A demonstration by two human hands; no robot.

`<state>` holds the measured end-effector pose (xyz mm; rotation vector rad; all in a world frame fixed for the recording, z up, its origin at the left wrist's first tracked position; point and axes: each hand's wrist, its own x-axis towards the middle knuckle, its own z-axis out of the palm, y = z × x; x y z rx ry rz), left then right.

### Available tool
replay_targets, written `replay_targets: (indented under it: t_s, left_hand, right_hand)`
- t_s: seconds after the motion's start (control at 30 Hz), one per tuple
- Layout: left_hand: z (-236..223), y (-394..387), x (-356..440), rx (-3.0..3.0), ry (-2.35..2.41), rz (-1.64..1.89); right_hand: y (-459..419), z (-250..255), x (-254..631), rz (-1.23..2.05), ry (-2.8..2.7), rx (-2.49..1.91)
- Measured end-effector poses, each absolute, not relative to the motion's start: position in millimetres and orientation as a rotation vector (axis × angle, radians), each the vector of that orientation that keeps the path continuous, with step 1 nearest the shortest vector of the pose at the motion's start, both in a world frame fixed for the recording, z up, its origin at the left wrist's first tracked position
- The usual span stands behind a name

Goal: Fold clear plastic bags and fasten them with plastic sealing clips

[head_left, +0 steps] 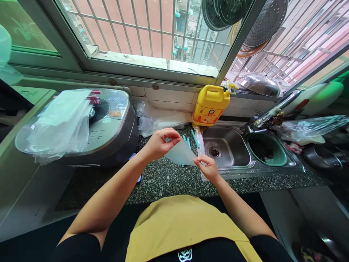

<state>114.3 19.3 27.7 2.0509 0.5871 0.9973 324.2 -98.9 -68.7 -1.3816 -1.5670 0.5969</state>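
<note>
Between my hands, above the speckled counter, stretches a small frosted plastic bag (180, 153). My left hand (163, 143) pinches its upper left edge between thumb and fingers. At the lower right corner, the fingertips of my right hand (207, 167) are closed on the same bag. Just behind it lie several thin teal sealing clips (195, 138), some partly hidden by the bag. To the left, a stack of similar frosted bags (62, 120) rests on a rice cooker (120, 120), with several dark pink clips (95, 96) at its far end.
A yellow detergent jug (211, 105) stands behind the steel sink (226, 128). A green basin (268, 149) sits in the right bowl under the faucet (272, 112). Crumpled clear plastic (160, 118) lies against the wall. The granite counter's (169, 185) front edge is near my apron.
</note>
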Motion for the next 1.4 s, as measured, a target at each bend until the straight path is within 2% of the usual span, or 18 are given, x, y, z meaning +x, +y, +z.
replay_targets:
  t_s: [0.2, 0.5, 0.67, 0.73, 0.87, 1.1, 1.27, 1.4]
  left_hand:
    - [22, 22, 109, 1.996, 0.652, 1.035]
    - [28, 2, 120, 2.249, 0.501, 0.853]
    - [-8, 20, 91, 1.853, 0.614, 1.258]
    - [-37, 27, 78, 1.552, 0.693, 1.315]
    - [-84, 19, 83, 1.120, 0.694, 0.963]
    - [-100, -11, 120, 0.890, 0.967, 0.958]
    - [-123, -7, 104, 0.838, 1.127, 1.020]
    - [-142, -2, 87, 0.787, 1.252, 1.000]
  right_hand:
    - [-112, -84, 331, 0.490, -1.617, -1.414]
    - [-76, -15, 296, 0.420, -1.773, -1.225]
    - [-72, -13, 292, 0.576, -1.666, -1.239]
    - [-73, -18, 302, 0.649, -1.583, -1.250]
    - [-70, -32, 318, 0.759, -1.375, -1.336]
    - [-55, -70, 329, 0.909, -1.159, -1.456]
    - [-47, -121, 309, 1.132, -1.126, -1.523]
    - [-40, -155, 285, 1.157, -1.138, -1.534]
